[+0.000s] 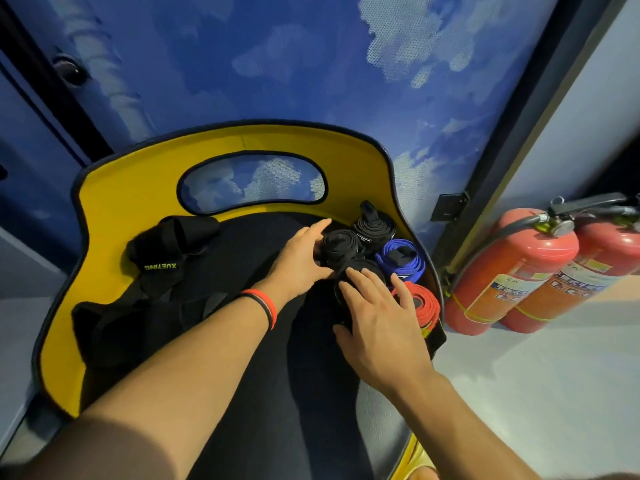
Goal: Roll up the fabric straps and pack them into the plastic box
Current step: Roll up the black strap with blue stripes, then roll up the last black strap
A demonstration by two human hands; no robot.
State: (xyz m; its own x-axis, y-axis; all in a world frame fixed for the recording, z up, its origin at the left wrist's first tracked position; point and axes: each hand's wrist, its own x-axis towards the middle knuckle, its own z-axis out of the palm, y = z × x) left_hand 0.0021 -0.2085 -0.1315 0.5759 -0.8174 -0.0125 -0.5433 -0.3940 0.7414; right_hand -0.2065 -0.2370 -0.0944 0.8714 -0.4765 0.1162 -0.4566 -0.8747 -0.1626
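Centre right: my left hand (298, 261), fingers straight, steadies a black roll (339, 245) while my right hand (377, 327), flat, presses a second roll (367, 265) into the box (114, 216), seemingly preventing uncoiling.

In the yellow box (138, 188) the left hand (301, 261) touches a black roll (337, 244); the right hand (377, 327) lies flat on a second black roll (360, 268), with a blue roll (401, 259) and a red roll (420, 303) just beside. 2 fire extinguishers (512, 271) stand nearby.
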